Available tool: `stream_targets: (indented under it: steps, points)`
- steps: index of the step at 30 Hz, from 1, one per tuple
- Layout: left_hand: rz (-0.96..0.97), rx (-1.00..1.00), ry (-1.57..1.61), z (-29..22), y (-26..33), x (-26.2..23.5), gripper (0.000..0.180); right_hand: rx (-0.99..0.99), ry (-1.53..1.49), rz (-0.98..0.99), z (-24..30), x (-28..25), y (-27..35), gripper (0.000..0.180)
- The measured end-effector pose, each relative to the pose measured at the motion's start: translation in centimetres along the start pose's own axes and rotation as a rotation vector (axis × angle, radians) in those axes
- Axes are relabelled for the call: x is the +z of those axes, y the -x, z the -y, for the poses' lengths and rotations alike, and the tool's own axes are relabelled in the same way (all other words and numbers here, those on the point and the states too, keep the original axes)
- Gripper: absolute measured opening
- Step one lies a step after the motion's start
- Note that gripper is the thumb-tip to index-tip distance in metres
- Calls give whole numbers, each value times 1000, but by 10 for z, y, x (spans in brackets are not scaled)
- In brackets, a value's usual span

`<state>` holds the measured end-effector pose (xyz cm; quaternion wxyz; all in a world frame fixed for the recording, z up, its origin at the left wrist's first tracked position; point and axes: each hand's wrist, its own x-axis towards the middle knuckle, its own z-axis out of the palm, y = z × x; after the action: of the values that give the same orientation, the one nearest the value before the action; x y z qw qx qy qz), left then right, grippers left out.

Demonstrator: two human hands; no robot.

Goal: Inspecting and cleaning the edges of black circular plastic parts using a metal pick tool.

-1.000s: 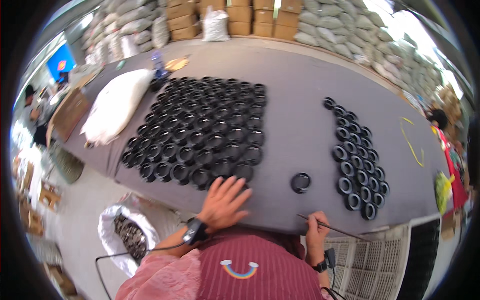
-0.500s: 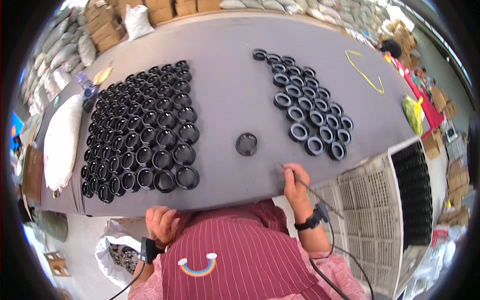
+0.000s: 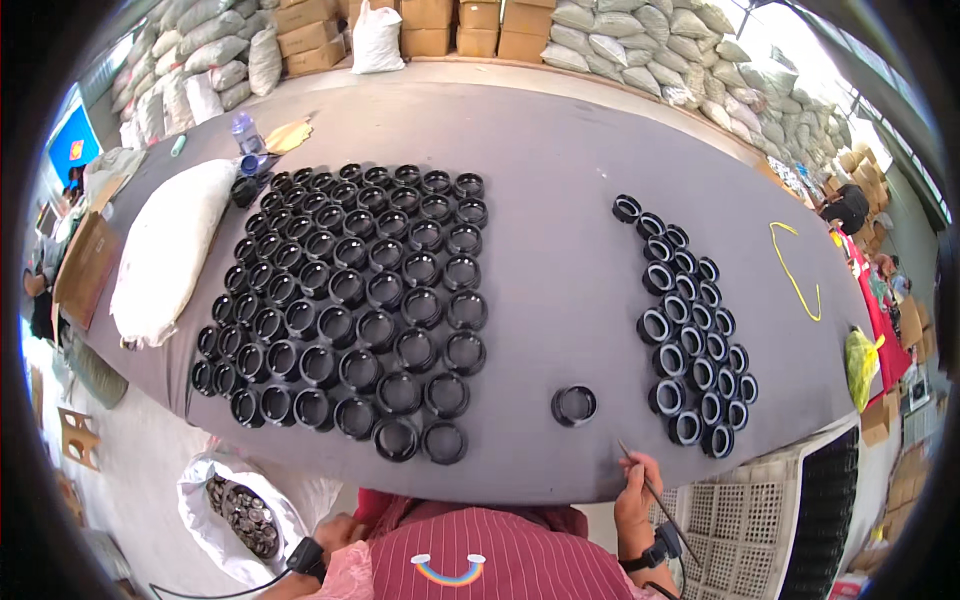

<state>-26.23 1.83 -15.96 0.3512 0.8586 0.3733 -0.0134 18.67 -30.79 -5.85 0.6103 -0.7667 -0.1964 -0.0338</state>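
Note:
My right hand [image 3: 636, 498] is at the near edge of the grey-covered table, closed round a thin dark rod [image 3: 657, 494]. The rod's narrow tip points forward over the tabletop, and its other end slants back past my wrist. Just ahead and to the left of the tip lies a single black plastic ring [image 3: 575, 405]. My left hand [image 3: 342, 532] rests low in front of the table edge, with its fingers curled and partly hard to see. No object shows in it.
Rows of black rings [image 3: 337, 326] cover the table's left half. A smaller group of rings [image 3: 703, 374] stands to the right. Also about are a white sack [image 3: 172, 250], an open bag of dark pieces [image 3: 190, 500], a pale plastic crate [image 3: 740, 520] and a yellow strap [image 3: 787, 270].
The head view has tilted up and shifted, so the tabletop sits lower and further right in it. My right hand still grips the rod; the lone ring has stayed beside it.

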Motion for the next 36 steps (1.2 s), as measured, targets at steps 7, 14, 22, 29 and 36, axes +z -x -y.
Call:
stream_targets:
  steps: [7, 14, 22, 29, 36]
  points:
    - [168, -910, 683, 22, -23, 125, 24, 269, -31, 73, 25, 3, -12, 27]
    - [435, -699, 691, -55, -79, 207, 23, 337, -21, 85, 28, -8, -17, 27]
    - [366, -663, 656, -33, -27, 258, 22, 52, -178, 197, 15, -9, -11, 18]
    - [251, -673, 647, 2, 61, 257, 21, -297, 90, 315, 19, -40, -36, 18]
    - [197, -767, 644, 18, 141, 249, 21, -628, 489, 395, 16, -36, -40, 22]
